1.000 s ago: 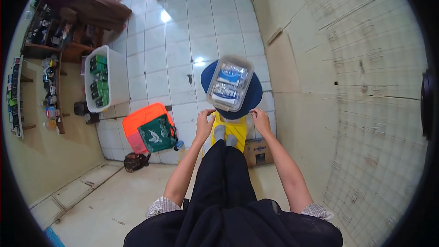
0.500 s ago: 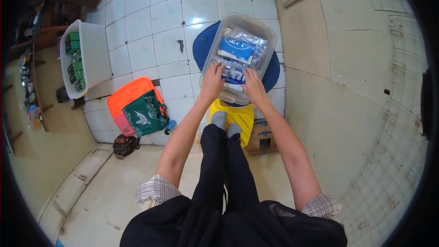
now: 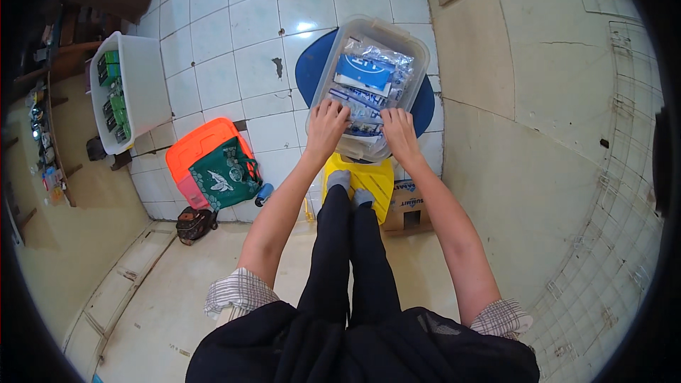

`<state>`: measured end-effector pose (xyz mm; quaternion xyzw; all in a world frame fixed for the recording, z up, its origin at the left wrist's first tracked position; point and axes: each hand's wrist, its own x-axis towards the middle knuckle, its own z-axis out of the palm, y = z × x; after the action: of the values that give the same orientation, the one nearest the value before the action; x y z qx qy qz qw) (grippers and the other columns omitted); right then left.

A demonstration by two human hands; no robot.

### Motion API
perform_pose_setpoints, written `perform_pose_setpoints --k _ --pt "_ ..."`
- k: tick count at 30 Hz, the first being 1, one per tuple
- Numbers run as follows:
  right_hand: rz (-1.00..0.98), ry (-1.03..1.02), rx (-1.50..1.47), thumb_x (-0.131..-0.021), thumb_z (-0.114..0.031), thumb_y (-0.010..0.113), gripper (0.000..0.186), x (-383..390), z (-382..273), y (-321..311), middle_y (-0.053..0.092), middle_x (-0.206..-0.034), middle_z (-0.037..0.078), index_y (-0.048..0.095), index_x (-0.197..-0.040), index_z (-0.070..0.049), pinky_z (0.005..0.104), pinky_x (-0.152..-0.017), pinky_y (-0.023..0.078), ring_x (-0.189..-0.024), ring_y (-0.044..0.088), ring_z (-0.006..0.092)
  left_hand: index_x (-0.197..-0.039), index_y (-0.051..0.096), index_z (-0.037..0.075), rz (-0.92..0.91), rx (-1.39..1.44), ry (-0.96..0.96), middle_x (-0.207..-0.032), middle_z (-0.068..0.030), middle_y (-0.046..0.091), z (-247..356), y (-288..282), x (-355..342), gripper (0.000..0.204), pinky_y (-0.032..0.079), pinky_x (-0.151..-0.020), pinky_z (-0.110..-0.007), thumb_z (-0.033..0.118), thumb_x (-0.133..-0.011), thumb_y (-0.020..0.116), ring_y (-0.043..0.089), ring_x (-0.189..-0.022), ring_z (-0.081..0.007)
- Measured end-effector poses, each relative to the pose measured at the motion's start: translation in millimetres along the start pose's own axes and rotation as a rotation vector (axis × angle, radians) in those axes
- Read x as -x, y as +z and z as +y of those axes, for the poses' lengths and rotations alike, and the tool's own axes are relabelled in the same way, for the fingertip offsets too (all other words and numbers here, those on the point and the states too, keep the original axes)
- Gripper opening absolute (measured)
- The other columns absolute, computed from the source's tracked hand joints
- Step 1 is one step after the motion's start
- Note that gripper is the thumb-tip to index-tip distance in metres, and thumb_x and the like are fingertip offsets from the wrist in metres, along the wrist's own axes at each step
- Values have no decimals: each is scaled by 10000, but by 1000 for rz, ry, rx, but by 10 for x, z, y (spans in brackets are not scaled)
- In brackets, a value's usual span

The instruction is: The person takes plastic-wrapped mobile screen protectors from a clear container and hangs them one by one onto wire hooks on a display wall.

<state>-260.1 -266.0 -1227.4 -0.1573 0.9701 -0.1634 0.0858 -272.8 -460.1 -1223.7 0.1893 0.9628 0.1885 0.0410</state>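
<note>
A clear plastic storage bin (image 3: 420,53) rests on a round blue seat (image 3: 310,64) in front of me. Inside it, a blue and white packet (image 3: 365,73) lies near the far end among clear plastic bags. A clear plastic bag (image 3: 364,108) with a blue strip along its top spans the space between my hands. My left hand (image 3: 327,128) has its fingers curled over the left end of this bag, at the bin's left side. My right hand (image 3: 401,133) grips the bag's other end with bent fingers. The bag's contents are small and hard to make out.
My feet are on a yellow step (image 3: 383,174), beside a cardboard box (image 3: 408,206). To the left lie an orange lid (image 3: 206,138), a green bag (image 3: 225,174) and a small brown bag (image 3: 193,225). A white tub (image 3: 145,92) holds green boxes. A wall (image 3: 489,142) stands close on the right.
The right hand has shifted slightly to the right. The bag's blue-striped edge now shows raised and stretched between my hands, covering more of the items beneath it.
</note>
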Motion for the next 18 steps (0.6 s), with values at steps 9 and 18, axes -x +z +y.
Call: perform_pose_setpoints --k 9,18 --pt "190 130 -278 -715 -89 619 145 307 -217 -858 548 -832 55 534 -827 -52 357 -741 373 -821 511 225 -857 499 69 35 348 -151 -768 -78 566 232 -815 329 201 453 -642 -335 107 -714 634 572 -765 -230" --pt "512 359 -693 -782 -97 619 150 260 -690 -3039 628 -795 119 550 -863 9 296 -668 463 -748 616 201 -843 453 26 154 1039 -301 -760 -39 595 946 -2277 -40 205 431 -631 -234 77 -779 641 566 -745 -88"
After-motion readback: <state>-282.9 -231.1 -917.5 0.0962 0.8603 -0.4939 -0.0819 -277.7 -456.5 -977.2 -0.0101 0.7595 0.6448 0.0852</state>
